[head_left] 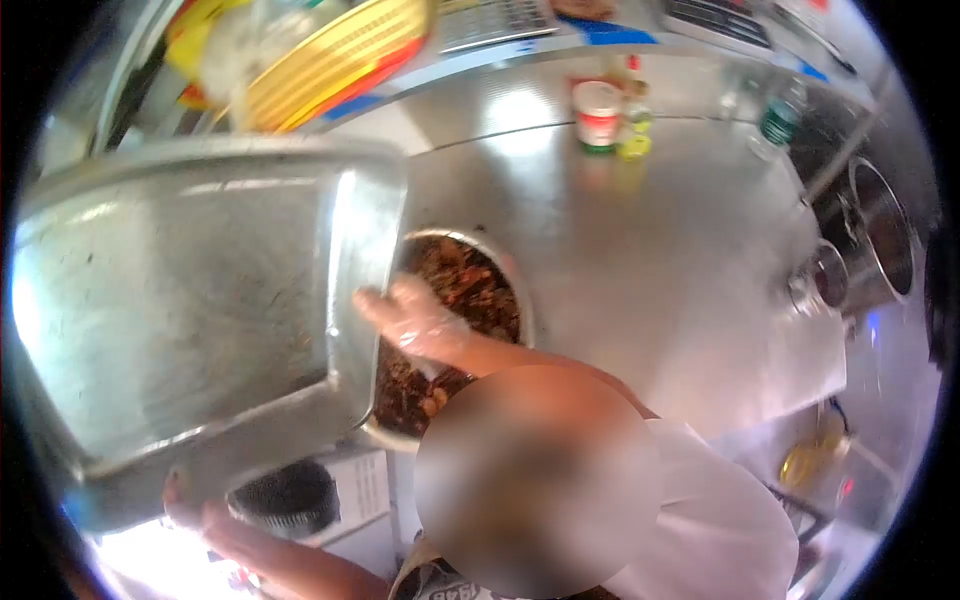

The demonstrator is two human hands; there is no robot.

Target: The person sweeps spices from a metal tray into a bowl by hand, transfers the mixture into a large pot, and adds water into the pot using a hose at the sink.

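Observation:
A large rectangular metal tray (230, 290) fills the left of the head view, tilted, with a smeared, wet-looking inside. My right hand (415, 322), in a clear plastic glove, grips the tray's right side. Below, my left hand (190, 508) holds the tray's lower edge; its fingers are partly hidden and blurred. Under my right hand and forearm stands a round metal basin (522, 300). It contains a dark brown, chunky food mix with reddish bits (465, 280), partly covered by the tray and my arm.
A steel counter (650, 260) stretches right. At its back stand a white-red-green tub (598, 115), a yellow-green bottle (636, 125) and a plastic bottle (780, 120). A yellow basket (340, 60) and a scale (720, 22) sit on the shelf. Metal pots (880, 230) stand far right.

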